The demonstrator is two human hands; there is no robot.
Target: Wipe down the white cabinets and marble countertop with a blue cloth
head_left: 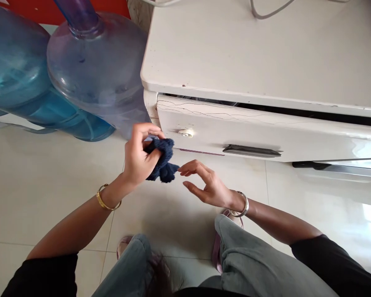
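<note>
My left hand (pixel 141 156) is closed around a bunched dark navy cloth (pixel 163 159), fluffy in texture, just in front of the cabinet's drawer. Part of the cloth hangs out toward the right. My right hand (pixel 204 183) is beside it, thumb and fingers apart, with the fingertips close to the hanging end; whether they touch it I cannot tell. Beyond both hands is the white drawer front (pixel 204 123), with cracked lines along its upper edge, a round lock (pixel 186 133) and a dark handle (pixel 252 150). A narrow dark gap shows above the drawer.
Large blue water bottles (pixel 95 74) stand left of the white cabinet top (pixel 259 49). A grey cable (pixel 266 16) lies on that top. Pale floor tiles (pixel 64 177) spread below, with my feet and grey trousers (pixel 256 255) near the bottom.
</note>
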